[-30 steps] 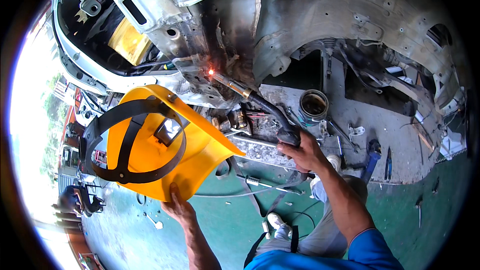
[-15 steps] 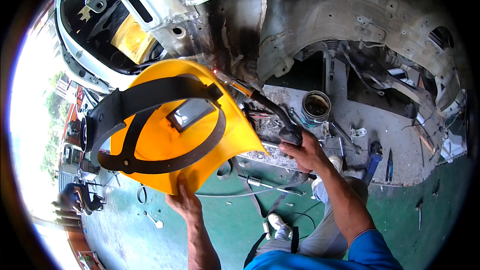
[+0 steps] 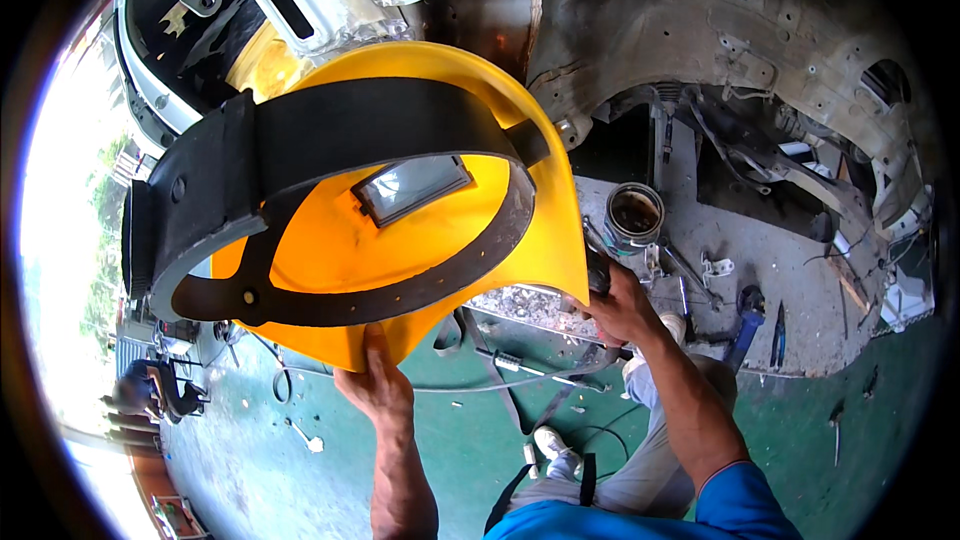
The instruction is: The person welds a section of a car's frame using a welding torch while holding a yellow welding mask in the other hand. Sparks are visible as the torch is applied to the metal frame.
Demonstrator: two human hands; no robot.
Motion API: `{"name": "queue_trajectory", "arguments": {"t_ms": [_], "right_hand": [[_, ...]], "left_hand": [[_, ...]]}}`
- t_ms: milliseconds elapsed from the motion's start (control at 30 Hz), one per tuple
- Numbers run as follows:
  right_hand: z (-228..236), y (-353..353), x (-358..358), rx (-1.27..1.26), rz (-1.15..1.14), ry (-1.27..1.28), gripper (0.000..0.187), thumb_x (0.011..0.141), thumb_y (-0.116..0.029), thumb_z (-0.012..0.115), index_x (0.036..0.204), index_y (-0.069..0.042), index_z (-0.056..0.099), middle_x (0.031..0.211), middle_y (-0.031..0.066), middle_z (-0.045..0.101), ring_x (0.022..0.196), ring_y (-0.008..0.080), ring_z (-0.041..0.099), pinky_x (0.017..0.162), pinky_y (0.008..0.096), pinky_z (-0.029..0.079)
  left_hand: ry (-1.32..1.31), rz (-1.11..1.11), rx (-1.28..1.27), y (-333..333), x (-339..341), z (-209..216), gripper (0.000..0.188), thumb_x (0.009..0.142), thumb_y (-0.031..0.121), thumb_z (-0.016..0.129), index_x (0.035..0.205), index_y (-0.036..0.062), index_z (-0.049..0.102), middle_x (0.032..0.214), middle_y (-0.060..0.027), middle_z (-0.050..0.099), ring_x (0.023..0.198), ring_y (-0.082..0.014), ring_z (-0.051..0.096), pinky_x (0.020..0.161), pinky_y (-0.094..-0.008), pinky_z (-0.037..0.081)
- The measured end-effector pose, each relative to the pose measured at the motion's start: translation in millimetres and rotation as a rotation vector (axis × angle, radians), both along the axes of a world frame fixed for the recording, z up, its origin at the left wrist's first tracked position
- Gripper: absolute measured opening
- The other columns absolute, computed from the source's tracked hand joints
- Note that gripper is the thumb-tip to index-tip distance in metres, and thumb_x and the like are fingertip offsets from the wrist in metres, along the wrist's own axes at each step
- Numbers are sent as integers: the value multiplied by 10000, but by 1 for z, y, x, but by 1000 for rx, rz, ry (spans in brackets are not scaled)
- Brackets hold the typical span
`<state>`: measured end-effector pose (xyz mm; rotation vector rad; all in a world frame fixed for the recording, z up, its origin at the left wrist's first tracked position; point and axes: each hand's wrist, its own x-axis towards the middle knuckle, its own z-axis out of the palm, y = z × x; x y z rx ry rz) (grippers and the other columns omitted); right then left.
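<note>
A yellow welding mask point(image 3: 310, 250) with a black headband point(image 3: 370, 120) and a small dark-framed window point(image 3: 413, 188) fills the middle left, its inner side toward me. My left hand point(image 3: 380, 385) grips its lower edge, thumb on the inside. In my right hand point(image 3: 622, 305), just right of the mask, is the black handle of a welding torch point(image 3: 598, 275). The mask hides the torch's neck and tip. Behind the mask rises a bare car body point(image 3: 640, 30), with brown, scorched metal point(image 3: 480, 25) on the panel near the mask's top.
On the grey platform point(image 3: 690, 240) stand an open tin point(image 3: 634, 215) and a blue power tool point(image 3: 746, 318), with pliers point(image 3: 778, 335) beside it. A cable point(image 3: 500, 386) and a strap point(image 3: 505, 390) cross the green floor point(image 3: 450, 460). Far left, a person point(image 3: 160, 390) sits.
The mask has come up and to the right, looming larger, and now covers the torch's neck and tip, which showed earlier. My right hand has shifted slightly to the right.
</note>
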<state>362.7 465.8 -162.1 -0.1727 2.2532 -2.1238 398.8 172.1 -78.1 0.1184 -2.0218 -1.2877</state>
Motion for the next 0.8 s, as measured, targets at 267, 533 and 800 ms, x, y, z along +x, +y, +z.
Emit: {"name": "queue_trajectory", "arguments": {"t_ms": [267, 533, 800], "right_hand": [[-5, 7, 4, -5, -27, -3, 352, 882, -247, 759, 1096, -13, 605, 847, 69, 642, 755, 142, 603, 696, 309, 510], [-1, 12, 6, 56, -17, -27, 365, 871, -316, 759, 1019, -24, 597, 768, 60, 612, 689, 157, 590, 648, 329, 492], [-3, 10, 7, 70, -23, -18, 410, 868, -368, 750, 1034, -25, 596, 760, 74, 609, 690, 177, 600, 658, 337, 494]], "left_hand": [[38, -1, 199, -25, 10, -18, 288, 959, 133, 631, 1139, -92, 625, 1024, -97, 681, 896, -163, 608, 832, -315, 501], [26, 59, 683, -30, 38, -23, 346, 942, 137, 618, 1225, -57, 578, 1179, -128, 633, 1054, -237, 624, 873, -355, 521], [-107, -203, 686, -45, 44, -52, 377, 927, 53, 577, 1288, -45, 537, 1191, -123, 620, 1069, -241, 614, 963, -381, 484]]}}
